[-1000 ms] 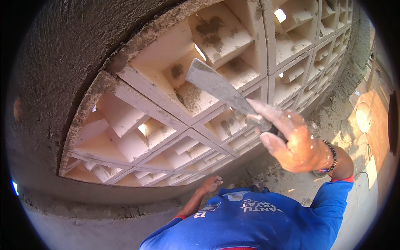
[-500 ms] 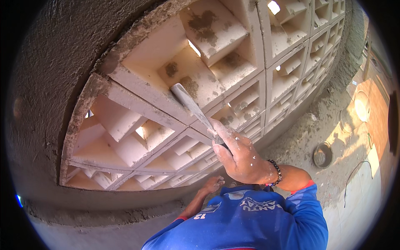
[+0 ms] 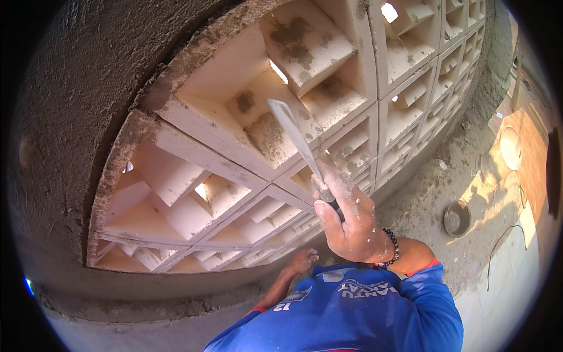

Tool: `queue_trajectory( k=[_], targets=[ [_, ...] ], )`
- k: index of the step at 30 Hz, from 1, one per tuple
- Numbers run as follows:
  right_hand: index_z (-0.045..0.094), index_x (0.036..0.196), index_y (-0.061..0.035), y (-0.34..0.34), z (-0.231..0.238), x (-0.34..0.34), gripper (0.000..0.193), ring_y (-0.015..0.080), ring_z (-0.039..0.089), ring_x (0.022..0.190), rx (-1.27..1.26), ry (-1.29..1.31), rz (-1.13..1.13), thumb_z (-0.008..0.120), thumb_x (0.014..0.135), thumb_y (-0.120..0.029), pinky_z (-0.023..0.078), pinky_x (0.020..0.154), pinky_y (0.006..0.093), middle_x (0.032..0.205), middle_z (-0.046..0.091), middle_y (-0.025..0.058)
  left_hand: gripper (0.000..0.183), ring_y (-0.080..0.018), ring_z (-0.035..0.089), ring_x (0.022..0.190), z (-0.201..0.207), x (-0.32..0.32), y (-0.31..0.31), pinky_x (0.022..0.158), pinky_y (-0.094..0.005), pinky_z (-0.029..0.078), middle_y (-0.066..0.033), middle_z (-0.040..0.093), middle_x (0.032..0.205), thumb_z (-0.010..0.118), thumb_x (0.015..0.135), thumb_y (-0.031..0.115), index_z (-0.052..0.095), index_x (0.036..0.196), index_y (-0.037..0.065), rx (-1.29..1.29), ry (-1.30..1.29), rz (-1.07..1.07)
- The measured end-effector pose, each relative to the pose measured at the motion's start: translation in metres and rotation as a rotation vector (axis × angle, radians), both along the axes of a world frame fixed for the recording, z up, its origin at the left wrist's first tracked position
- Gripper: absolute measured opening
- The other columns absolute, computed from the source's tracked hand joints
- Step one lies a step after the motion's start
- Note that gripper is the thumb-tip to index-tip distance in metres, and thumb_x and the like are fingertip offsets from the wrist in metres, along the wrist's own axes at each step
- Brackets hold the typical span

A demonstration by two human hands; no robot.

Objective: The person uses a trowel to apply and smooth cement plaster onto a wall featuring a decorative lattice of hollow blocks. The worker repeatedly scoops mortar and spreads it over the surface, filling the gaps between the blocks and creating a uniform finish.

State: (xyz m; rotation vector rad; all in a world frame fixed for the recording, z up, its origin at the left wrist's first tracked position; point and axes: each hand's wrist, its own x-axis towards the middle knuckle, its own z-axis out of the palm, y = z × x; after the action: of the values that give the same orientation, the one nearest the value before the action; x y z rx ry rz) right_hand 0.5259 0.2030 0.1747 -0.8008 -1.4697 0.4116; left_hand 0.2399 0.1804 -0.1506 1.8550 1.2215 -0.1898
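Metal scraper [image 3: 297, 136] clamped in the right hand [image 3: 350, 222], left hand [image 3: 302, 261] loosely curled, its hold impossible to tell.

The right hand [image 3: 352, 220] grips a putty knife [image 3: 294, 139], its blade angled up and left of the hand, before a pale breeze-block screen [image 3: 264, 167] smeared with grey. A beaded bracelet [image 3: 394, 249] circles the wrist behind that hand. Lower left of it, the left hand [image 3: 302, 260] has curled fingers (contact unclear). To its right, a round tub [image 3: 457, 218] sits on the floor [image 3: 422, 234].
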Motion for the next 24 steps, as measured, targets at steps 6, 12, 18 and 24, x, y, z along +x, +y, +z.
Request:
queue_trajectory(
  k=[6,12,18,24],
  targets=[
    [0.045,0.138,0.0033,0.016,0.006,-0.004,0.054,0.0332,0.06,0.078,0.029,-0.131,0.073,0.057,0.086,0.002,0.051,0.072,0.0382,0.097,0.06,0.0201,0.047,-0.0392,0.057,0.113,-0.014,-0.001,0.002,0.097,-0.0436,0.044,-0.0259,0.061,0.119,0.057,0.093,0.034,0.058,0.121,-0.005,0.032,-0.163,0.082],
    [0.046,0.139,-0.0004,0.003,0.017,0.014,0.056,0.0309,0.057,0.075,0.049,-0.154,-0.087,0.056,0.084,0.002,0.05,0.068,0.0373,0.096,0.056,0.0186,0.046,-0.039,0.057,0.113,0.0,0.008,0.007,0.095,-0.0443,0.045,-0.0247,0.061,0.12,0.057,0.093,0.034,0.058,0.12,-0.003,-0.015,-0.044,0.064],
    [0.049,0.138,-0.003,-0.016,0.022,0.031,0.063,0.0322,0.058,0.077,-0.022,-0.664,-0.317,0.059,0.076,0.003,0.052,0.067,0.0384,0.1,0.053,0.0197,0.045,-0.0383,0.058,0.111,-0.007,0.003,0.005,0.094,-0.0444,0.045,-0.0239,0.061,0.119,0.056,0.093,0.035,0.059,0.121,-0.001,-0.006,-0.038,0.051],
    [0.049,0.136,-0.0005,-0.009,0.044,0.022,0.061,0.0331,0.06,0.079,0.013,-0.786,-0.351,0.058,0.076,0.001,0.053,0.065,0.038,0.099,0.055,0.0228,0.045,-0.0383,0.06,0.109,-0.006,0.009,0.012,0.092,-0.0445,0.046,-0.0232,0.063,0.116,0.056,0.093,0.035,0.059,0.121,-0.001,-0.041,-0.067,0.049]
  ],
)
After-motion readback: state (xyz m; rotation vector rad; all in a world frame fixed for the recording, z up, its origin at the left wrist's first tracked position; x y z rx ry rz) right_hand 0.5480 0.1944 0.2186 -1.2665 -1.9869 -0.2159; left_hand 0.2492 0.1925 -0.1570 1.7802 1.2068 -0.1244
